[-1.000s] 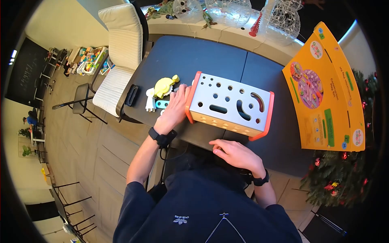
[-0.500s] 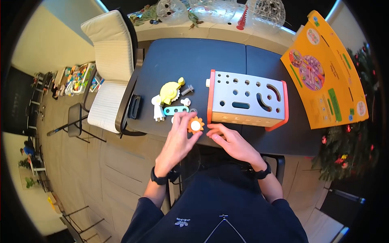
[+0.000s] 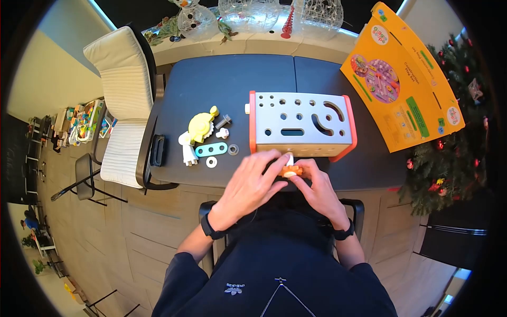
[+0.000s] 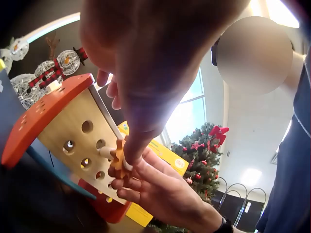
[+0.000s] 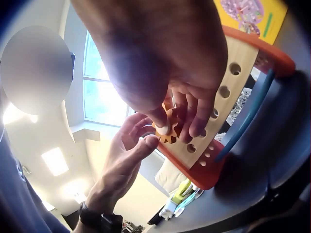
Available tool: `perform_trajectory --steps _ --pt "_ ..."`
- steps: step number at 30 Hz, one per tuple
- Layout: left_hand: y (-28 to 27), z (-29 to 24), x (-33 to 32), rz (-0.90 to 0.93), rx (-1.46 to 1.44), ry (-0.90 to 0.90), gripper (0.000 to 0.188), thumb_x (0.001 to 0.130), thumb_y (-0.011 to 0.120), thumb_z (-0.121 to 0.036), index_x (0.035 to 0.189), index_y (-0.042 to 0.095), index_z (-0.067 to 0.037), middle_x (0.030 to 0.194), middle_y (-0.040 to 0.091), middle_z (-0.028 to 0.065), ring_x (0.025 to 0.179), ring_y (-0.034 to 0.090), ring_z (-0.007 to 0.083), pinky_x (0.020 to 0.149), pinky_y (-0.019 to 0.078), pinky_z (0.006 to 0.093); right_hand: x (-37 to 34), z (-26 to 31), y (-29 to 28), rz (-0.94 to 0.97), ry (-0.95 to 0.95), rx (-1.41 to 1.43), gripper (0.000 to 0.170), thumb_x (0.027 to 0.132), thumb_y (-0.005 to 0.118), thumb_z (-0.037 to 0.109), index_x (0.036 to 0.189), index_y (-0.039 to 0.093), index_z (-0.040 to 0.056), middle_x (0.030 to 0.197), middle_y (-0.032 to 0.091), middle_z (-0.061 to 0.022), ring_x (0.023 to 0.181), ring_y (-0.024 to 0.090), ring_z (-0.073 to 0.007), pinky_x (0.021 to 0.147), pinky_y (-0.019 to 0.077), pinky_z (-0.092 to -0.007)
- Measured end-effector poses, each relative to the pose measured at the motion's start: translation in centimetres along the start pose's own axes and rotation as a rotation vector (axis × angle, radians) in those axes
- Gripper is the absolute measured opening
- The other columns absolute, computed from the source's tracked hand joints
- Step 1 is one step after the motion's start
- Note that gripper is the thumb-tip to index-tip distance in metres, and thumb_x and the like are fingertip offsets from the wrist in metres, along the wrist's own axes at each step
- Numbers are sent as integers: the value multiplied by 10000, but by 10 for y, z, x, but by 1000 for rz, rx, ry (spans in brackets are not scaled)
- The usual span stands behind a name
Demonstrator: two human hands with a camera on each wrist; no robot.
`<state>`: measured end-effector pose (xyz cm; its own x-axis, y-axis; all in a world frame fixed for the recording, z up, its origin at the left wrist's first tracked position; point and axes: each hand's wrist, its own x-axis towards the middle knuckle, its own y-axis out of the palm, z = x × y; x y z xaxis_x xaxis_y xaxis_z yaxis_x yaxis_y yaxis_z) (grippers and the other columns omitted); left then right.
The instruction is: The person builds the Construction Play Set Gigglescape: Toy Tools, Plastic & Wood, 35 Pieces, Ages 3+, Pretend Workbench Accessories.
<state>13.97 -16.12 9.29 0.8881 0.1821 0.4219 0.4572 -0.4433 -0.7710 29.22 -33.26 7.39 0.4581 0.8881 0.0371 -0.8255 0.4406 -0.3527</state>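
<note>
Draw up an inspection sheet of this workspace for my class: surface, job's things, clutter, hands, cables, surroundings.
Surface: dark blue tabletop, with a seam across it.
Job's things: orange gear at the near side of the perforated box; a pale peg shows between them.
Clutter: yellow piece, white piece, teal strip, gray bolt and two washers, left of the box.
Hands: right hand holds the gear; left hand is beside it, grip unclear.
Cables: nothing seen on the tabletop.
Surroundings: cushioned chair left; yellow carton and decorated tree right; ornaments on the ledge behind.
</note>
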Motion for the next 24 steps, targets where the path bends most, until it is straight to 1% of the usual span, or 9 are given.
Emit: perform_trajectory --steps 2,4,6,9,12,15,18,21,24 --pt "-7 -2 20 3 129 17 787 772 928 -248 1454 571 -84 1450 547 133 1376 507 365 1140 427 503 0 -8 -9 -29 -22 -30 290 1058 681 107 1302 557 11 1155 747 -204 1076 766 -316 911 594 -393" --pt "-8 0 34 49 247 3 860 735 941 -348 1459 554 -92 1578 463 159 1511 384 411 1251 328 556 1 -12 -14 -10 -66 -48 275 1052 682 93 1287 562 14 1149 744 -205 1058 766 -331 901 593 -396" --pt "-12 -2 46 78 299 -10 920 708 952 -393 1469 538 -81 1617 428 176 1531 356 417 1275 293 555 4 -10 -16 23 -86 -59 271 1049 683 85 1283 564 15 1141 743 -206 1046 765 -341 895 591 -397" --pt "-13 2 55 119 264 -24 945 672 967 -417 1432 538 -54 1634 401 202 1520 362 420 1257 307 538 9 -19 -16 37 -131 -41 266 1050 670 64 1290 565 16 1130 739 -204 1034 765 -345 885 591 -395" --pt "-13 2 63 204 254 -41 924 659 967 -445 1369 549 -28 1638 389 222 1504 375 422 1224 332 523 16 -20 -12 28 -175 -18 273 1045 663 43 1299 564 22 1138 734 -205 1032 759 -364 880 594 -406" --pt "-15 5 67 222 266 -19 860 663 960 -465 1282 567 -15 1640 387 228 1480 393 423 1189 350 520 17 -22 -10 10 -230 -57 290 1035 670 33 1306 567 29 1156 726 -204 1024 749 -383 872 594 -419" --pt "-17 11 73 242 268 -10 801 674 955 -471 1223 587 -18 1658 374 225 1530 340 440 1227 311 571 18 -26 -8 -34 -281 -122 292 1026 681 35 1301 581 34 1175 717 -202 1000 740 -384 860 594 -422" --pt "-17 13 76 193 286 25 722 677 952 -443 1148 600 -24 1625 420 236 1553 314 470 1276 205 676 18 -25 -7 -84 -302 -163 286 1023 686 40 1295 598 34 1176 714 -202 972 734 -375 849 593 -415" --pt "-16 19 75 257 241 -16 676 712 940 -454 1147 624 -44 1699 350 203 1597 242 477 1269 195 685 21 -21 -8 -93 -241 -137 293 1023 685 37 1306 607 31 1155 724 -202 958 735 -372 846 593 -409"
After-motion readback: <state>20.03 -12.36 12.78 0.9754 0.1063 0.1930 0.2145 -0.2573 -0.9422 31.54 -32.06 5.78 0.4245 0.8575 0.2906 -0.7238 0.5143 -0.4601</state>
